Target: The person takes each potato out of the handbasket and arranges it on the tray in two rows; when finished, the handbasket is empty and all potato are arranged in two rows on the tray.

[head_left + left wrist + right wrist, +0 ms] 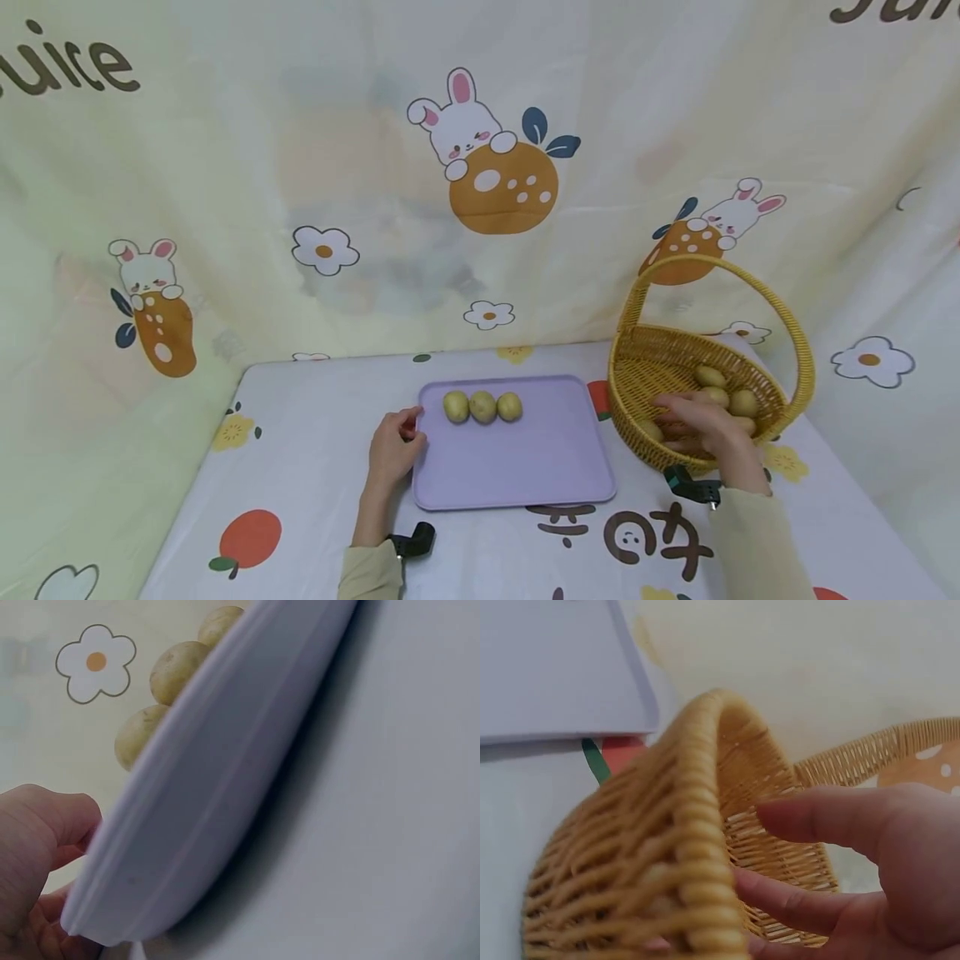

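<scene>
A lilac tray lies on the table with three potatoes in a row near its far edge. At the tray's left edge, my left hand holds the rim; in the left wrist view its thumb is at the rim and the other fingers are partly hidden behind it. My right hand is inside the wicker basket, thumb and fingers spread apart. Several more potatoes lie around that hand in the basket. Between the thumb and fingers, the right wrist view shows only basket weave.
The basket's tall arched handle rises above its right side. A patterned cloth covers the table, and a printed curtain hangs behind it. Small wrist cameras are strapped to both wrists.
</scene>
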A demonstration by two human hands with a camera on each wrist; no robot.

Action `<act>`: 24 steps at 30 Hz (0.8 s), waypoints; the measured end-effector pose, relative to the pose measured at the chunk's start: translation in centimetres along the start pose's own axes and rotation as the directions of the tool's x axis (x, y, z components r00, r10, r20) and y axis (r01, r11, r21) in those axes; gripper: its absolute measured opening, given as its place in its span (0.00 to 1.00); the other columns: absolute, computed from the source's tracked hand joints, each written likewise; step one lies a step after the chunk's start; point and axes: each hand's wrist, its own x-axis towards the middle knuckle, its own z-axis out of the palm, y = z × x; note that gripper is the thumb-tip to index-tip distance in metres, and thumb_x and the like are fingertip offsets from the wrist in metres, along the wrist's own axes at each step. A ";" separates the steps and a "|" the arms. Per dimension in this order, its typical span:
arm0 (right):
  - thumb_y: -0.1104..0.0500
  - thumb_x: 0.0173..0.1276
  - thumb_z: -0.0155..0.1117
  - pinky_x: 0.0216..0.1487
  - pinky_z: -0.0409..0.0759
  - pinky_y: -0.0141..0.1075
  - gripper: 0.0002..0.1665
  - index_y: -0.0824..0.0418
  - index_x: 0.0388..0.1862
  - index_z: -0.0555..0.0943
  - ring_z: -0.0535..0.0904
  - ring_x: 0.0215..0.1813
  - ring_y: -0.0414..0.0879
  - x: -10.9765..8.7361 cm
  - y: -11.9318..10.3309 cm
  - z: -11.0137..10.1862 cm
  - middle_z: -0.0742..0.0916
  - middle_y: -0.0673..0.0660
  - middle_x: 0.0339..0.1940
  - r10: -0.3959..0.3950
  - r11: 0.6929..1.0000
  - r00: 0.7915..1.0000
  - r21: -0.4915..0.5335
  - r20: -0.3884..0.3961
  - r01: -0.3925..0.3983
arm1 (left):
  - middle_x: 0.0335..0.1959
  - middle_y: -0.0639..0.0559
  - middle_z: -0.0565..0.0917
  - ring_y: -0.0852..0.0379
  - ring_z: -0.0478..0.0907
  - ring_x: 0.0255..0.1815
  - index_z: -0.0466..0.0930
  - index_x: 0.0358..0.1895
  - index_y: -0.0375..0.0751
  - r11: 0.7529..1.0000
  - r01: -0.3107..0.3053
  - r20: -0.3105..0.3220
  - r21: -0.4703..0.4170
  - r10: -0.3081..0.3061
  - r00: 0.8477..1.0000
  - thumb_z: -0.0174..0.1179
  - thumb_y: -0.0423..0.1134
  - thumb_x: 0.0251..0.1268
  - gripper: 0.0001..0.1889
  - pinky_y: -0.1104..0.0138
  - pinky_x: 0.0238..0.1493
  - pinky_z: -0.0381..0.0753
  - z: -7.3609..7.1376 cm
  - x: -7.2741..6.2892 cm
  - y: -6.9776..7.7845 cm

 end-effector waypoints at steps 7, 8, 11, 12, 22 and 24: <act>0.60 0.72 0.56 0.42 0.82 0.43 0.25 0.80 0.59 0.72 0.81 0.40 0.44 1.2 0.2 0.6 0.85 0.57 0.41 -0.034 0.995 0.999 -0.094 0.005 0.034 | 0.35 0.47 0.78 0.56 0.76 0.32 0.84 0.53 0.36 1.000 0.002 0.009 -0.007 -0.002 1.000 0.60 0.30 0.50 0.22 0.61 0.39 0.74 -0.1 0.1 -0.1; 0.61 0.72 0.57 0.43 0.82 0.44 0.25 0.80 0.58 0.73 0.82 0.40 0.44 1.3 0.2 0.7 0.85 0.58 0.41 -0.035 0.994 0.999 -0.105 0.000 0.035 | 0.35 0.47 0.78 0.56 0.76 0.32 0.84 0.53 0.37 1.000 0.001 0.007 -0.006 -0.001 1.000 0.61 0.30 0.50 0.22 0.61 0.39 0.74 -0.1 0.1 -0.1; 0.63 0.70 0.57 0.46 0.82 0.45 0.23 0.80 0.57 0.74 0.83 0.40 0.44 1.6 0.2 0.8 0.86 0.59 0.41 -0.036 0.993 0.999 -0.113 -0.009 0.035 | 0.34 0.47 0.78 0.56 0.76 0.32 0.84 0.53 0.37 1.000 -0.008 -0.001 -0.010 0.008 1.000 0.61 0.30 0.50 0.22 0.61 0.39 0.74 -0.1 0.1 -0.2; 0.64 0.70 0.57 0.46 0.82 0.45 0.23 0.81 0.57 0.74 0.83 0.40 0.45 1.6 0.2 0.9 0.86 0.59 0.41 -0.035 0.993 0.999 -0.114 -0.008 0.034 | 0.34 0.47 0.78 0.56 0.76 0.32 0.84 0.53 0.37 1.000 -0.008 -0.003 -0.009 0.008 1.000 0.61 0.30 0.50 0.22 0.61 0.39 0.74 -0.1 0.1 -0.2; 0.60 0.70 0.60 0.47 0.81 0.47 0.25 0.79 0.56 0.75 0.84 0.40 0.46 1.7 0.2 1.0 0.87 0.57 0.39 -0.003 0.988 1.000 -0.154 -0.006 0.002 | 0.34 0.48 0.78 0.56 0.76 0.32 0.84 0.52 0.37 1.000 0.001 -0.007 0.002 -0.001 1.000 0.61 0.30 0.49 0.22 0.61 0.38 0.73 -0.2 -0.1 -0.2; 0.58 0.70 0.60 0.47 0.81 0.47 0.24 0.78 0.55 0.76 0.83 0.40 0.46 1.7 0.2 0.9 0.86 0.57 0.39 -0.006 0.989 1.000 -0.146 -0.015 0.004 | 0.34 0.48 0.78 0.56 0.76 0.32 0.84 0.53 0.37 1.000 -0.004 -0.009 -0.003 0.004 1.000 0.60 0.30 0.49 0.22 0.61 0.39 0.73 -0.2 0.0 -0.1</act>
